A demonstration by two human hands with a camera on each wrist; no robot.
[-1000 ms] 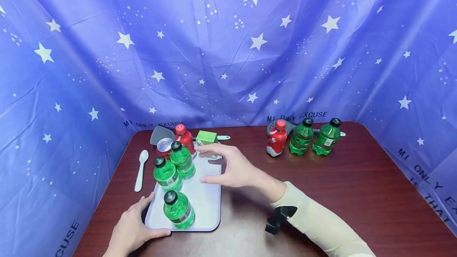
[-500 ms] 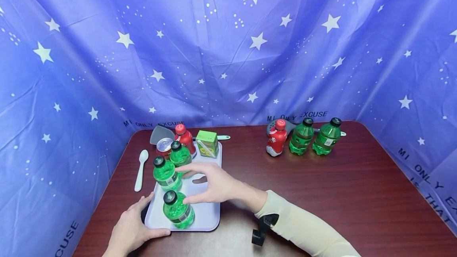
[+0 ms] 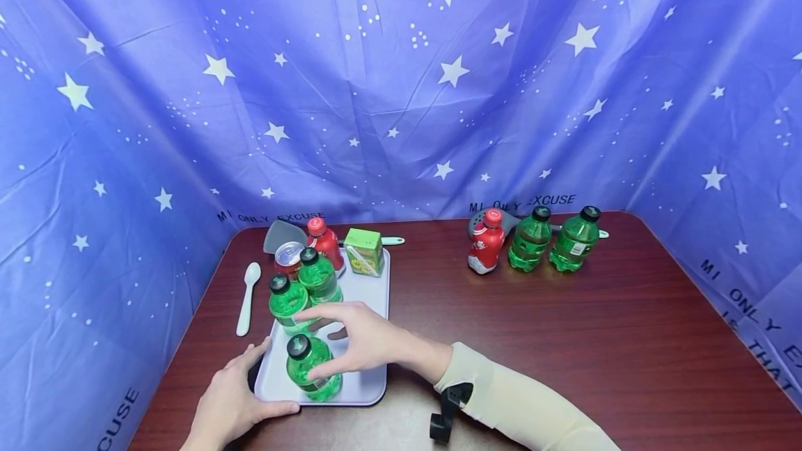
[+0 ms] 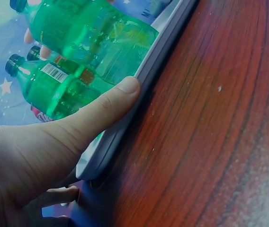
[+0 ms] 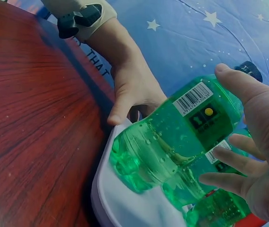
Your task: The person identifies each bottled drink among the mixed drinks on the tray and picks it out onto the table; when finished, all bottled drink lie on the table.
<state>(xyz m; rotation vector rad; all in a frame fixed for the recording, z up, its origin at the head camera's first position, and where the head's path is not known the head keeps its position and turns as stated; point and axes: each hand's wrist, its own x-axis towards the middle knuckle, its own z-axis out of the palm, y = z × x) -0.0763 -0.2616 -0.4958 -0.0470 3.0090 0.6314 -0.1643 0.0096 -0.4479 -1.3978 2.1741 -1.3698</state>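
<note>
My left hand [image 3: 227, 392] holds the near left corner of a pale tray [image 3: 368, 383], its thumb along the front rim in the left wrist view. Nearest my right hand [image 3: 363, 341] is the front green soda bottle [image 5: 158, 146], upright on the tray. The right thumb and spread fingers lie on either side of that bottle without a closed grip; contact is unclear. Behind it stand two more green bottles, one at the left [image 3: 288, 305] and another [image 3: 319, 280] farther back. A red bottle [image 3: 326, 246], a can [image 3: 289, 256] and a green drink carton [image 3: 363, 252] are at the tray's far end.
A white spoon [image 3: 248, 298] lies left of the tray. A grey spatula [image 3: 283, 236] is behind it. At the back right stand a red bottle [image 3: 485, 242] and two green bottles [image 3: 529, 242], with a slotted utensil [image 3: 479, 221] behind them. Starry cloth [image 3: 401, 89] surrounds the table.
My right hand has moved from near the drink carton toward the front and left, to the front green bottle. My left hand has stayed at the tray corner.
</note>
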